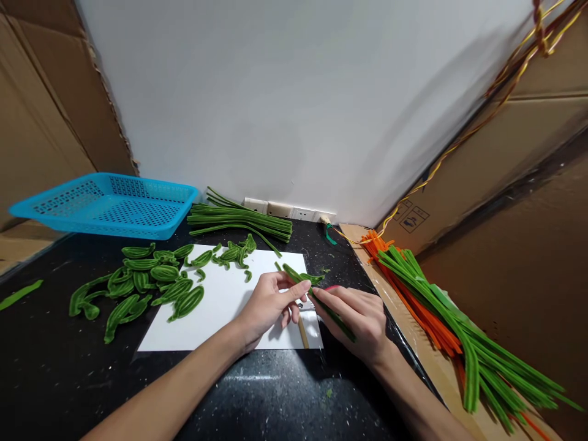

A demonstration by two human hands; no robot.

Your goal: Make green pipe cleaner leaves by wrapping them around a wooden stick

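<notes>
Over the right part of a white sheet (pixel 206 334), my left hand (pixel 275 300) pinches a dark green fuzzy strip (pixel 293 272) between thumb and fingers. My right hand (pixel 356 315) is closed on the same strip, close to the left fingertips, and the strip's other end shows below the right fingers. Under the hands lie a tan stick (pixel 303 331) and something red (pixel 331 287), mostly hidden. Green leaf-shaped pieces (pixel 164 273) are heaped on the left of the sheet and the black table. Smaller curled green pieces (pixel 236 252) lie at the sheet's top edge.
A blue perforated basket (pixel 133 211) stands at the back left. A bundle of dark green stems (pixel 243 220) lies by the wall sockets (pixel 303 213). On cardboard at the right are bright green strips (pixel 459 324) and orange strips (pixel 427 312). Twisted wires (pixel 473 131) run down the right side.
</notes>
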